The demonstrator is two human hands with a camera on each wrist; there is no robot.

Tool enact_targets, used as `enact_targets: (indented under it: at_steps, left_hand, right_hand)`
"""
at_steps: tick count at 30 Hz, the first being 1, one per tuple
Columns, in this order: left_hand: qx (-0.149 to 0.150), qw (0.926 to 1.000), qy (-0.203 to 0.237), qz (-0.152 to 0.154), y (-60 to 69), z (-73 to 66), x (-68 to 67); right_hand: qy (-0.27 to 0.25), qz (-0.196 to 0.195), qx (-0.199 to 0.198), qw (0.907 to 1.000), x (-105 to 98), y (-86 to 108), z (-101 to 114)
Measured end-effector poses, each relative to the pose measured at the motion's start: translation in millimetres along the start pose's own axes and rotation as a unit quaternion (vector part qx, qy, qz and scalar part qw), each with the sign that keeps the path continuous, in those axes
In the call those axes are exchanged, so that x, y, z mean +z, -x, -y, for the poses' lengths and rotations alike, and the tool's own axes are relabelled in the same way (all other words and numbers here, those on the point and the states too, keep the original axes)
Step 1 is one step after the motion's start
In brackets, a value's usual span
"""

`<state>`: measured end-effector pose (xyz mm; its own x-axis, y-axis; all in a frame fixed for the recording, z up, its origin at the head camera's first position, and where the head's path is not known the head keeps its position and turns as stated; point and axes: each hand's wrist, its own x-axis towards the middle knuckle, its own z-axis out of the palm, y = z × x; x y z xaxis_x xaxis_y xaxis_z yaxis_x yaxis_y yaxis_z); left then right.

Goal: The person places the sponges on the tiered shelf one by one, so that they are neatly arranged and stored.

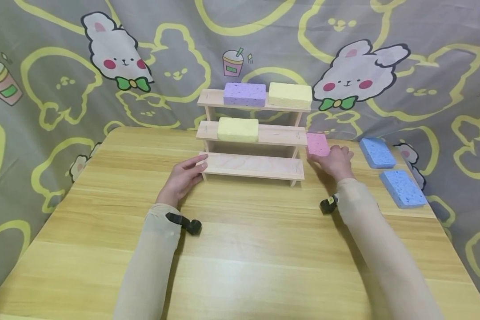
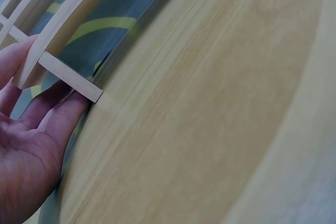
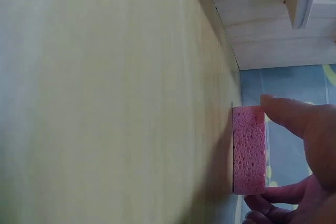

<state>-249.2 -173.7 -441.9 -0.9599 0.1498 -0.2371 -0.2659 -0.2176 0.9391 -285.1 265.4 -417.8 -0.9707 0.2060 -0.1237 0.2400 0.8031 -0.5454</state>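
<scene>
A three-tier wooden shelf (image 1: 256, 166) stands at the back of the table. My left hand (image 1: 184, 177) grips the left end of its lowest board (image 2: 52, 24), thumb above and fingers beneath beside the leg (image 2: 71, 76). Right of the shelf, a pink sponge (image 1: 318, 144) lies flat on the table; my right hand (image 1: 336, 162) is at its near end. In the right wrist view the thumb touches one side of the pink sponge (image 3: 249, 150) and the fingers of the right hand (image 3: 302, 156) lie at the opposite side.
On the top board sit a purple sponge (image 1: 245, 94) and a yellow sponge (image 1: 290, 95); another yellow sponge (image 1: 238, 130) is on the middle board. Two blue sponges (image 1: 377, 153) (image 1: 402, 189) lie at the table's right. A patterned cloth (image 1: 264, 53) hangs behind.
</scene>
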Motion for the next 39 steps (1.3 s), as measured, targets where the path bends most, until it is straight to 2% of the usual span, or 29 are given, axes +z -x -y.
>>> enact_targets:
  at_steps: [13, 20, 25, 30, 39]
  left_hand:
    - [0.008, 1.0, -0.004, 0.0, 2.1, 0.2, -0.3]
    - [0.01, 0.9999, -0.011, 0.003, 1.6, 1.2, -1.6]
    - [0.007, 0.9999, -0.013, 0.003, 1.2, 0.8, -1.9]
    - [0.007, 0.9999, -0.012, 0.002, 1.1, 0.6, -1.8]
    - [0.004, 0.9999, -0.009, -0.002, 1.6, -0.2, -0.5]
  right_hand:
    - [0.009, 0.009, 0.001, 0.9999, -4.6, -2.0, 1.8]
    - [-0.026, 0.008, 0.002, 0.9996, -14.0, 7.7, -5.9]
    - [-0.036, -0.001, -0.029, 0.9989, -20.9, 15.1, -15.0]
    - [-0.023, -0.001, -0.064, 0.9977, -28.0, 23.5, -22.9]
    - [-0.011, -0.002, -0.076, 0.9971, -35.8, 34.2, -25.4]
